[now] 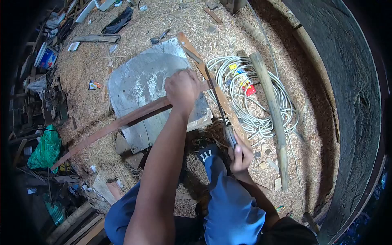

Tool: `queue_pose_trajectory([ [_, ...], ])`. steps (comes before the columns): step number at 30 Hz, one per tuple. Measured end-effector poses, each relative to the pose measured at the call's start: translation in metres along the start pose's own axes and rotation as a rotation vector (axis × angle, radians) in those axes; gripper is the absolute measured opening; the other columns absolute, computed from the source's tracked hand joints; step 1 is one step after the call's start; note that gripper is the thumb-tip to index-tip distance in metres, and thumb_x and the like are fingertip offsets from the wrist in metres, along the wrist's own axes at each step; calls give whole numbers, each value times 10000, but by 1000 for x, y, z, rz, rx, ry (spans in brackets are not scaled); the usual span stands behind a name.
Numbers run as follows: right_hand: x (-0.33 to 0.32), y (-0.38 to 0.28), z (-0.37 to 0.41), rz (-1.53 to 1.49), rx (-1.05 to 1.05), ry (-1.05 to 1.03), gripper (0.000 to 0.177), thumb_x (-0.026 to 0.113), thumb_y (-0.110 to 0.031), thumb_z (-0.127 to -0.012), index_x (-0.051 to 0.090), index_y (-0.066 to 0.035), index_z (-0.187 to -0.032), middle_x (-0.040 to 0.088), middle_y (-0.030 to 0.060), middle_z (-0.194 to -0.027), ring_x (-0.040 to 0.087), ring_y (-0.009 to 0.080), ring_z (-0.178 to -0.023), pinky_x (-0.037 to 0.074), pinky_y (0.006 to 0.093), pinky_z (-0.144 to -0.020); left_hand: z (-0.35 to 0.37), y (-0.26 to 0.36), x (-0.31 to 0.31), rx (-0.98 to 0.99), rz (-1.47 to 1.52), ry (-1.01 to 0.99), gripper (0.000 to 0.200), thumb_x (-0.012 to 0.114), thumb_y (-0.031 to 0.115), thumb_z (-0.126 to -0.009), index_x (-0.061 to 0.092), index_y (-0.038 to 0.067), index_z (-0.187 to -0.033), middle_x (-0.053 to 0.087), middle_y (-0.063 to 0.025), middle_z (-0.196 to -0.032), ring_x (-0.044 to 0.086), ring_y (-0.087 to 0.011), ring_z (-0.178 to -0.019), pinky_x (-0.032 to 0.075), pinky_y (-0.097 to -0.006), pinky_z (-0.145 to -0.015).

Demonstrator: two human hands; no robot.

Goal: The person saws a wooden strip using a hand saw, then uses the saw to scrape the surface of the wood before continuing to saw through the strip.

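My left hand [183,89] is closed in a fist round a long, narrow wooden strip [132,115], pressing it down over a worn grey board [143,77]. The strip reaches from the lower left to just past the board's right edge. Lower right, my right hand [240,157] is wrapped round the near end of a saw [222,112], whose thin dark blade shows nearly edge-on. The blade crosses right at the strip's far end. An orange-brown wooden piece [232,118] lies alongside the blade, partly overlapped by it.
Coiled pale cable [222,69] and a round wooden pole [271,98] lie on the shavings-covered ground to the right. A dark curved wall of wood [347,81] borders the right side. A hammer-like tool [160,36], green plastic bag [45,149] and scrap lie farther off.
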State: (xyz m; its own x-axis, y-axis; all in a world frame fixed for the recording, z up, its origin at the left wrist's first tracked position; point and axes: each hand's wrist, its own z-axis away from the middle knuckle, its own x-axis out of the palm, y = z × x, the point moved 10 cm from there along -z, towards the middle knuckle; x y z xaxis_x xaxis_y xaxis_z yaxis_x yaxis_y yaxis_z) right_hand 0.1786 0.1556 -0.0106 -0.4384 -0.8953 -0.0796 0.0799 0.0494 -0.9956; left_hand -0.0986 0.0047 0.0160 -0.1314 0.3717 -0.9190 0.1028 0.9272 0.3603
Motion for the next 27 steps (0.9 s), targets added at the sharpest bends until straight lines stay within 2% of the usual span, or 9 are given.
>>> queue_pose_trajectory([
  [2,-3,4,14,-8,4,-3,457,477,-190,-1036,591,93,-1376,563,11,-634,425,47,-524,325,230,-506,-3,-1,1,-30,-45,-36,348,543,234,-948,749,41,-744,731,-185,-812,707,-365,-737,529,-445,-799],
  [3,-31,-16,22,70,25,19,451,479,-184,-1037,592,88,-1378,543,1,-631,420,45,-528,323,231,-506,7,13,12,-69,29,-85,348,543,234,-948,749,41,-744,731,-185,-812,707,-365,-737,529,-445,-799],
  [8,5,4,-28,-14,78,-12,439,487,-190,-1047,593,59,-1393,483,-36,-603,403,45,-525,306,235,-493,0,4,5,-34,-59,-98,354,542,237,-950,744,37,-739,727,-189,-811,703,-369,-733,534,-447,-772],
  [9,5,6,-26,-20,78,-11,439,487,-190,-1047,593,59,-1393,483,-36,-603,403,45,-525,306,235,-493,1,2,6,-31,-64,-96,354,542,237,-950,744,37,-739,727,-189,-811,703,-369,-733,534,-447,-772],
  [11,3,-2,-19,50,-15,-22,445,480,-194,-1050,589,71,-1390,475,-40,-595,403,44,-519,303,232,-494,1,4,-1,7,8,-1,345,579,254,-936,761,19,-761,696,-252,-756,702,-435,-710,568,-501,-711],
  [13,-5,-4,7,19,-6,-27,452,473,-196,-1051,587,86,-1385,473,-40,-590,402,40,-510,306,232,-491,-2,4,-1,5,14,7,346,580,258,-936,763,20,-765,697,-253,-759,704,-435,-715,568,-505,-715],
  [15,-13,-12,21,76,-32,8,482,462,-237,-1071,573,124,-1370,441,-32,-554,364,43,-485,256,237,-477,-5,0,0,-7,18,-1,346,580,261,-936,765,22,-768,698,-255,-761,706,-434,-719,567,-508,-719],
  [22,5,-4,-23,67,-27,5,482,450,-239,-1066,581,107,-1375,471,-21,-579,389,60,-484,280,246,-475,2,6,2,2,19,-13,356,577,251,-938,749,10,-740,699,-253,-760,701,-437,-704,567,-506,-718],
  [27,-14,-11,18,101,20,22,513,438,-291,-1067,608,102,-1350,481,-15,-565,392,54,-482,279,250,-469,-3,0,-3,6,39,36,357,585,259,-933,740,15,-725,695,-251,-751,696,-442,-699,565,-507,-716],
])
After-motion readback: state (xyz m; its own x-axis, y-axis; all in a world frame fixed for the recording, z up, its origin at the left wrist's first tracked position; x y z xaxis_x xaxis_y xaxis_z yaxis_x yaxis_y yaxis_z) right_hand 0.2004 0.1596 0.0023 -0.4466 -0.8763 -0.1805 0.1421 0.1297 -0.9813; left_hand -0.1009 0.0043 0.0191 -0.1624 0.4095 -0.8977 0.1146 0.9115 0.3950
